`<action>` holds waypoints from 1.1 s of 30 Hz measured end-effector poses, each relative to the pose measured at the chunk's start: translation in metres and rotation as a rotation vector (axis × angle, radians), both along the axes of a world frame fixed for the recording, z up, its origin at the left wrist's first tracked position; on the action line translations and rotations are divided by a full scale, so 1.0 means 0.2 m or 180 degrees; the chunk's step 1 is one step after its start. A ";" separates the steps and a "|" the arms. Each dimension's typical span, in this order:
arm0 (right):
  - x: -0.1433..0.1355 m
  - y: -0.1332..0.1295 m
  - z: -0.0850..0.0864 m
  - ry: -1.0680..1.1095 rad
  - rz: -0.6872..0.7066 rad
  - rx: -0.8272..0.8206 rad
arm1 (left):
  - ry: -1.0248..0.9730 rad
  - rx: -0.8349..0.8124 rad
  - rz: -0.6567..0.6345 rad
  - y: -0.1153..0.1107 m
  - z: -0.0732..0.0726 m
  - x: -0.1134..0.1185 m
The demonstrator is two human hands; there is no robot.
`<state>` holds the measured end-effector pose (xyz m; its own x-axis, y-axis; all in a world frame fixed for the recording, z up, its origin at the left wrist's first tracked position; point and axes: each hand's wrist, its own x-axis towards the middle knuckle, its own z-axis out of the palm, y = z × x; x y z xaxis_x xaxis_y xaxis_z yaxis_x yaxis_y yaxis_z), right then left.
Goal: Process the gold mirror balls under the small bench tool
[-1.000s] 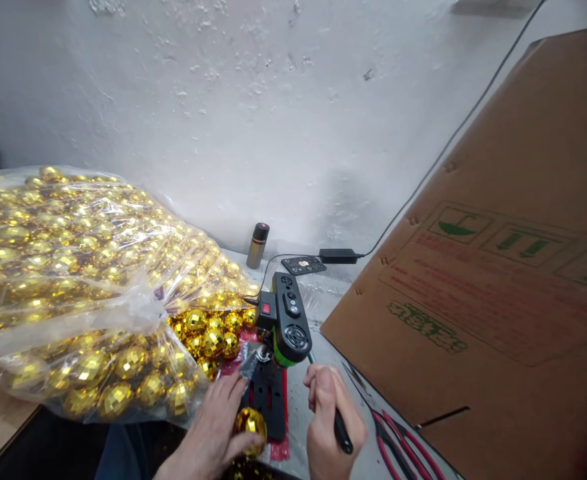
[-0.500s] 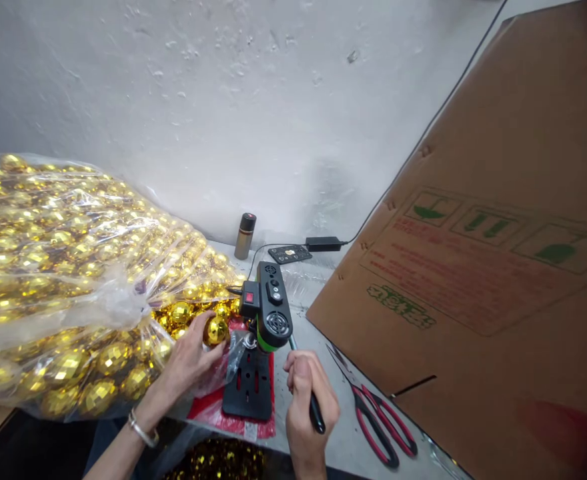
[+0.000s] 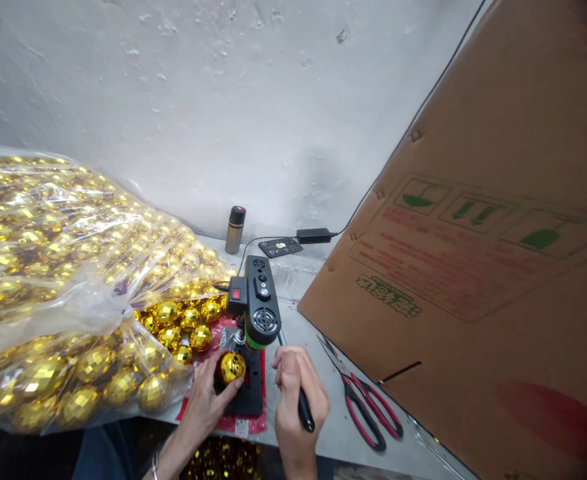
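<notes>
Between the thumb and fingers of my left hand (image 3: 207, 395) is a shiny gold mirror-faceted ball (image 3: 233, 367). It sits over the black slotted base (image 3: 246, 399) of a small bench drill press. My right hand (image 3: 299, 393) is closed around the press's lever (image 3: 305, 411), its black grip end sticking out below the fist. The press's black head (image 3: 262, 300) stands just above and between both hands. More loose gold balls (image 3: 201, 338) lie left of the press, at the mouth of a clear plastic bag (image 3: 104, 300) filled with them.
Red-handled scissors (image 3: 366, 413) lie right of my right hand, beside a large cardboard box (image 3: 453, 280). Behind the press are a spray can (image 3: 235, 230), a dark phone-like slab (image 3: 280, 247) and a power adapter (image 3: 314, 235). Gold balls (image 3: 221, 459) also show below the table edge.
My left hand has brought the gold ball from beside the press to over its base, moving right and nearer me. My right hand stays on the lever. The view has shifted slightly.
</notes>
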<state>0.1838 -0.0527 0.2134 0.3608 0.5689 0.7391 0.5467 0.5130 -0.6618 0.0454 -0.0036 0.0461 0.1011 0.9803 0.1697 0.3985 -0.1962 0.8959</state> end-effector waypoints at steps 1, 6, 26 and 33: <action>0.00 0.00 0.00 0.0002 0.0010 -0.0024 | 0.0118 0.0099 -0.0086 0.00 -0.01 0.00; 0.01 -0.01 -0.02 0.0004 0.0055 -0.0075 | 0.0487 0.0494 -0.0303 0.02 -0.02 0.02; 0.01 -0.01 -0.03 -0.0117 0.0036 0.0029 | 0.0575 0.0130 -0.0799 0.10 0.09 -0.04; 0.04 -0.01 -0.07 0.0095 -0.0061 0.0080 | -0.0161 -0.0250 -0.0692 -0.01 0.09 -0.18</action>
<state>0.1916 -0.0551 0.1997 0.3936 0.5431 0.7417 0.5367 0.5193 -0.6651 0.0093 -0.0059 0.0648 0.3045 0.9468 0.1040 0.3088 -0.2015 0.9295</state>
